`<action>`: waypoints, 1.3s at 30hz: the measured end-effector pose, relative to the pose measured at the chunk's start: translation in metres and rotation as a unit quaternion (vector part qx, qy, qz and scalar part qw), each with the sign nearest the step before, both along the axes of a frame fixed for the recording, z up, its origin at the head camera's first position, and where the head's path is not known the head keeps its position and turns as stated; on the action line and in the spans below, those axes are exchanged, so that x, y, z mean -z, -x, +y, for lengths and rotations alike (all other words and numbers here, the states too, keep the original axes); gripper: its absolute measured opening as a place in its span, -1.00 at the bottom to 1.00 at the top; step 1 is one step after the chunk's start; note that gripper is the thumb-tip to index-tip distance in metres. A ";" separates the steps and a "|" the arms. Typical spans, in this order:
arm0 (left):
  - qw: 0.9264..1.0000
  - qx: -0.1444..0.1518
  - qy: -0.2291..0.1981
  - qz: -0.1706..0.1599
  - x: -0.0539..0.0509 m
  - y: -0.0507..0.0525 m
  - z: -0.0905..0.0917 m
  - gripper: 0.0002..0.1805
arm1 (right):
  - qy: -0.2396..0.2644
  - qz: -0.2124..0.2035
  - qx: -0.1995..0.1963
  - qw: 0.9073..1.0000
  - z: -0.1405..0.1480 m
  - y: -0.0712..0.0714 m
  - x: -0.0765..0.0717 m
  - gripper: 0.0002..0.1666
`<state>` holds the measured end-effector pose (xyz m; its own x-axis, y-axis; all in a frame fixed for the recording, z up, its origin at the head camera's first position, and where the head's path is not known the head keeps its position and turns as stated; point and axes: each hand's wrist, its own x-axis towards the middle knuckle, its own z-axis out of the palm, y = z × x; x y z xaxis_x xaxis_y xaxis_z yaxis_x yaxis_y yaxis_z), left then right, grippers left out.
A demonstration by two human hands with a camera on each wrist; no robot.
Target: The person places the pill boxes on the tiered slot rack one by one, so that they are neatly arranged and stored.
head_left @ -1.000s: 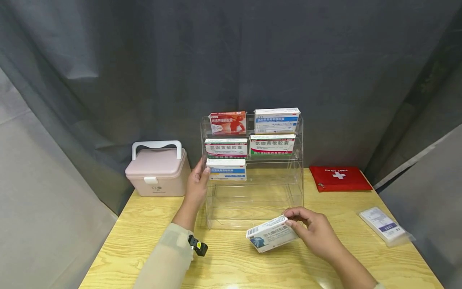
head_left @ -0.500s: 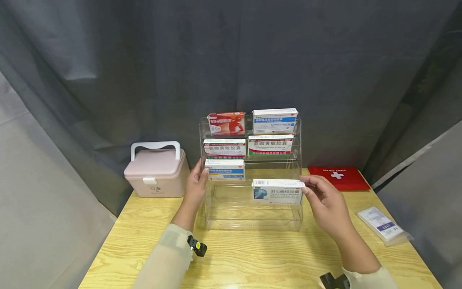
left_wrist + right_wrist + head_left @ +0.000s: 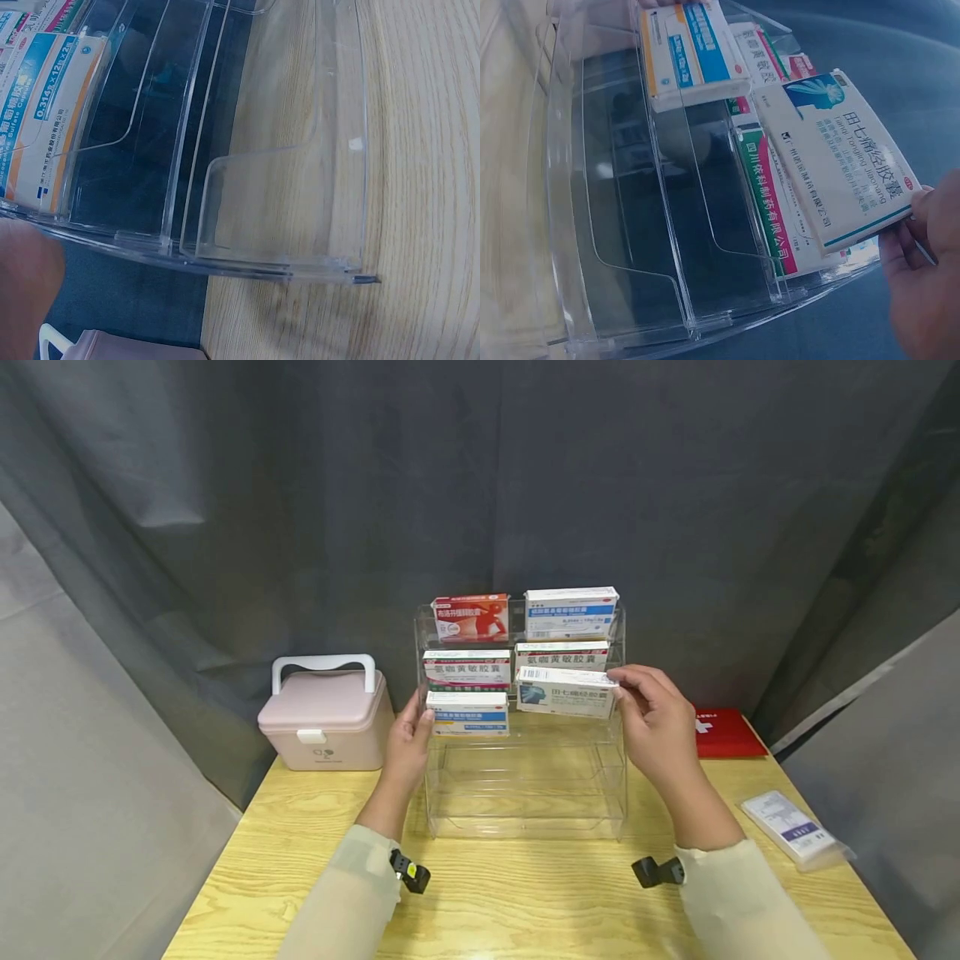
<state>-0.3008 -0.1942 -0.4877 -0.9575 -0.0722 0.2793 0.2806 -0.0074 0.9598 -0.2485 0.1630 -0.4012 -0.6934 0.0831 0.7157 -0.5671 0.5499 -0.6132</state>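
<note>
My right hand (image 3: 660, 722) pinches the right end of a white medicine box (image 3: 566, 695) with a teal head picture. The box is held in front of the clear acrylic display rack (image 3: 525, 822), level with the third tier's right side. It partly covers a green-and-white medicine box (image 3: 562, 653) behind it. My left hand (image 3: 408, 743) grips the rack's left side, its thumb beside a blue-and-white medicine box (image 3: 468, 717) on the third tier. In the right wrist view, the pinched box (image 3: 840, 165) is tilted, with fingers at one corner.
On the upper tiers sit a red box (image 3: 471, 618), another blue-and-white box (image 3: 572, 614) and a pink-striped box (image 3: 467, 670). A pink case (image 3: 326, 718) with a white handle stands left. To the right lie a red first aid pouch (image 3: 727, 733) and a plastic-wrapped white pack (image 3: 797, 831).
The right hand has raised the teal-picture medicine box from low in front of the rack to the third-tier level, turning it nearly horizontal. The left hand stays on the rack's side.
</note>
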 end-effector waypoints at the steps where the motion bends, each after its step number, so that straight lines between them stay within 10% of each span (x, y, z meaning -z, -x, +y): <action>1: 1.000 -0.001 0.000 -0.003 0.000 0.000 0.000 -0.36 | -0.004 -0.004 0.002 1.000 0.000 0.003 0.000 -0.71; 39: 1.000 -0.004 -0.008 -0.004 0.000 0.000 0.001 -0.36 | -0.106 -0.074 0.002 0.992 -0.010 0.026 0.029 -0.75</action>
<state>-0.3004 -0.1934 -0.4873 -0.9589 -0.0850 0.2708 0.2734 -0.0208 0.9617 -0.2750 0.1528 -0.4305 -0.7921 -0.0553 0.6079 -0.4768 0.6779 -0.5596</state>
